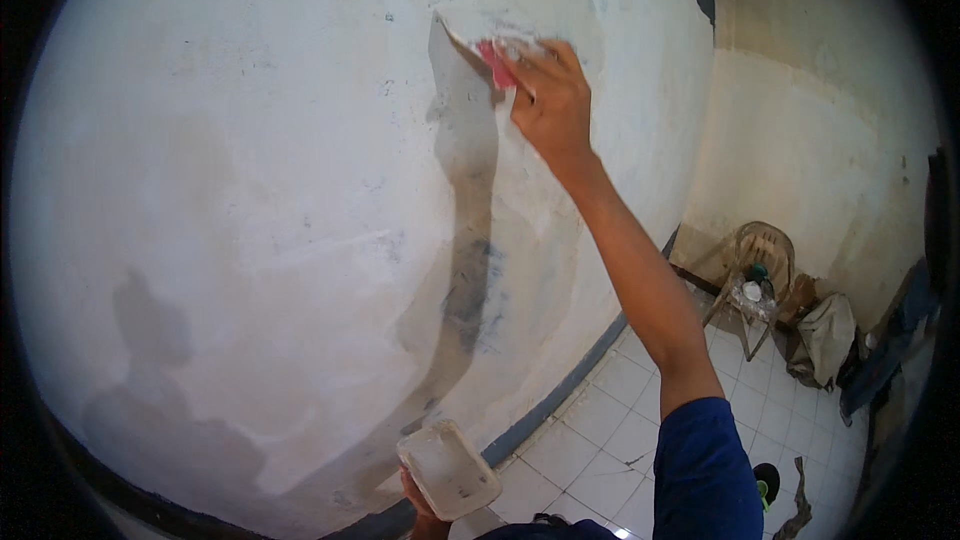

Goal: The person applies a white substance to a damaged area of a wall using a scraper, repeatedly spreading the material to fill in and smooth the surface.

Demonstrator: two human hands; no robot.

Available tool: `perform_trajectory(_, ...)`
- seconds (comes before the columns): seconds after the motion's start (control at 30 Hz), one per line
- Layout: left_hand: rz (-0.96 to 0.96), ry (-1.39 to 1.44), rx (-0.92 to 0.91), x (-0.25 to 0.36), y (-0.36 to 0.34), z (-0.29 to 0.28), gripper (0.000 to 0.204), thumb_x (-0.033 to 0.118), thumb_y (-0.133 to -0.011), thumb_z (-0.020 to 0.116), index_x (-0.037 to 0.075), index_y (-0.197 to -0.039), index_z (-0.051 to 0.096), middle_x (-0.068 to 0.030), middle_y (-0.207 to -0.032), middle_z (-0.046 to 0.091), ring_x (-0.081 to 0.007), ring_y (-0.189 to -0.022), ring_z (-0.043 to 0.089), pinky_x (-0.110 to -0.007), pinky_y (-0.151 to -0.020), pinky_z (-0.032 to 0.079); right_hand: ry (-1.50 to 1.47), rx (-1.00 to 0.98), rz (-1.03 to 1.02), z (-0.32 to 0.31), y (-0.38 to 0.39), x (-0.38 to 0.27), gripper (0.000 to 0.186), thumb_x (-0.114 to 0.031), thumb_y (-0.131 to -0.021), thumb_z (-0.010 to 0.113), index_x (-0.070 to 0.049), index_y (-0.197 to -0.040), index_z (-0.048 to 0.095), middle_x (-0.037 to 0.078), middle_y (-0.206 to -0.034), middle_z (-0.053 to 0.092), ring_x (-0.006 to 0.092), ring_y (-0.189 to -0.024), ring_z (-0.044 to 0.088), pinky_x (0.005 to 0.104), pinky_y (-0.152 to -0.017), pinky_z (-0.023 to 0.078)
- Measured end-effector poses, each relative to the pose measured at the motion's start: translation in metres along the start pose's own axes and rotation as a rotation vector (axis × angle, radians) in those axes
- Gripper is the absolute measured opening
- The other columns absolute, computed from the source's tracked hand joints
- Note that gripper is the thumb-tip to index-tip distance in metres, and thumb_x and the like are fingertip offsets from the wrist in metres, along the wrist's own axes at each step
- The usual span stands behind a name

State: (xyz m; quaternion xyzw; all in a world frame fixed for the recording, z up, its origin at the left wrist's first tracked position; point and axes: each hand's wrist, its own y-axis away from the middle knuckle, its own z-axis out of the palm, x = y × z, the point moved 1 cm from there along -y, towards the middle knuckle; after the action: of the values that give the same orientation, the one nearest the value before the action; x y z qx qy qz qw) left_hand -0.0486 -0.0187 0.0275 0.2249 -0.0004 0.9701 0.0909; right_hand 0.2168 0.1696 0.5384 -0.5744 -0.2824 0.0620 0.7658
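My right hand [548,100] is raised high against the pale wall [300,140], closed around a putty knife [490,62] with a pinkish-red grip. The knife's wide blade is tilted to the wall, with white paste along its edge. A damp-looking patch of filler surrounds it. Low down, my left hand [420,500] holds a whitish rectangular plastic tub [450,470] by its side, close to the wall. Some pale residue coats the inside of the tub. Most of the left fingers are hidden behind it.
A plastic chair [765,250] with small items on it stands by the corner. Beside it are a beige sack [825,340] and dark hanging cloths [890,330]. Grey skirting [560,390] meets the white tiled floor [600,430]. A brown strip [797,505] lies at lower right.
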Motion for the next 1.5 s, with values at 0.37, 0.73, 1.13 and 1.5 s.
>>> perform_trajectory(0.37,0.014,-0.006,0.003,0.006,0.001,0.01,0.078,0.067,-0.091,0.041,0.015,-0.149,0.038,-0.012,-0.143,0.049,-0.0372,-0.125,0.052,-0.056,-0.101,0.046,-0.121,-0.148,0.101,-0.044,0.137,-0.066,0.042,0.008,-0.069,0.066,-0.006,-0.108,0.073,0.005,-0.11,0.07,0.0294,-0.101,0.061,0.0373,-0.083,0.055)
perform_trajectory(0.73,-0.013,-0.046,-0.002,0.006,-0.004,-0.001,0.078,0.069,-0.091,0.04,0.015,-0.147,0.042,-0.0126,-0.143,0.049,-0.0368,-0.128,0.05,-0.056,-0.104,0.043,0.031,0.015,0.188,0.007,0.131,-0.055,0.043,0.003,-0.068,0.066,-0.008,-0.109,0.073,0.006,-0.116,0.068,0.0311,-0.102,0.059,0.0394,-0.088,0.051)
perform_trajectory(1.13,0.086,-0.067,0.07,0.009,-0.001,0.0,0.075,0.065,-0.092,0.04,0.015,-0.147,0.04,-0.0126,-0.144,0.048,-0.0374,-0.127,0.05,-0.057,-0.104,0.043,0.02,0.067,0.131,0.001,0.034,-0.024,0.048,0.008,-0.066,0.066,-0.011,-0.109,0.074,0.005,-0.11,0.071,0.0311,-0.101,0.06,0.0385,-0.085,0.052)
perform_trajectory(1.5,0.026,-0.053,0.062,0.003,0.001,0.011,0.076,0.068,-0.09,0.04,0.017,-0.147,0.041,-0.0115,-0.143,0.05,-0.0369,-0.125,0.052,-0.056,-0.102,0.045,-0.096,-0.158,0.193,-0.039,0.158,-0.063,0.051,0.011,-0.065,0.056,-0.007,-0.109,0.075,0.007,-0.108,0.073,0.0301,-0.1,0.06,0.0376,-0.086,0.053)
